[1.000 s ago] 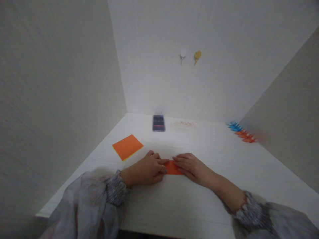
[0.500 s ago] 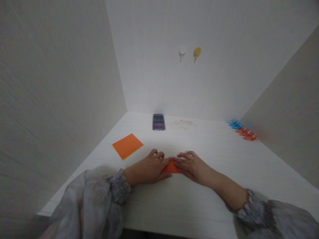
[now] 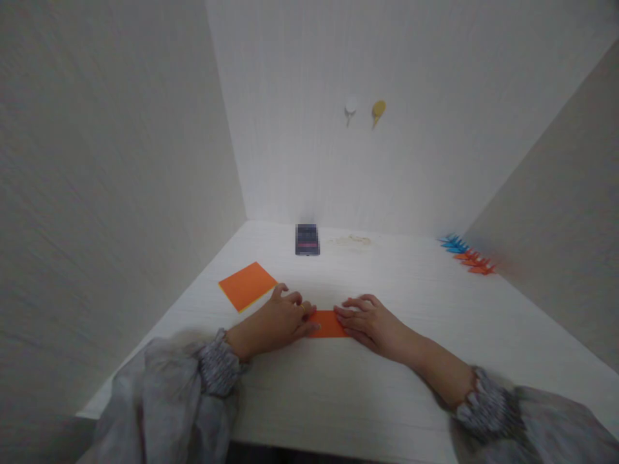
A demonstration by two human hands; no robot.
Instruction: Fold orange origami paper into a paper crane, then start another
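Observation:
A folded piece of orange origami paper [image 3: 329,324] lies on the table in front of me as a narrow strip, its two ends covered by my hands. My left hand [image 3: 283,322], with a ring on one finger, holds the left end, thumb on the near edge and fingertips at the far edge. On the right end rest the fingers and thumb of my right hand [image 3: 370,322], holding the strip against the table. Its underside is hidden. A stack of orange paper [image 3: 247,285] with a yellow edge lies just beyond my left hand.
A dark, blurred-out device [image 3: 307,240] stands near the back wall. Several blue folded paper figures [image 3: 453,243] and orange folded paper figures [image 3: 476,261] line the right wall. A white hook [image 3: 351,107] and a yellow hook [image 3: 378,109] are on the back wall.
My left hand has slid left along the paper. What showed as an orange triangle between my hands now shows as a flat strip. My right hand has barely moved.

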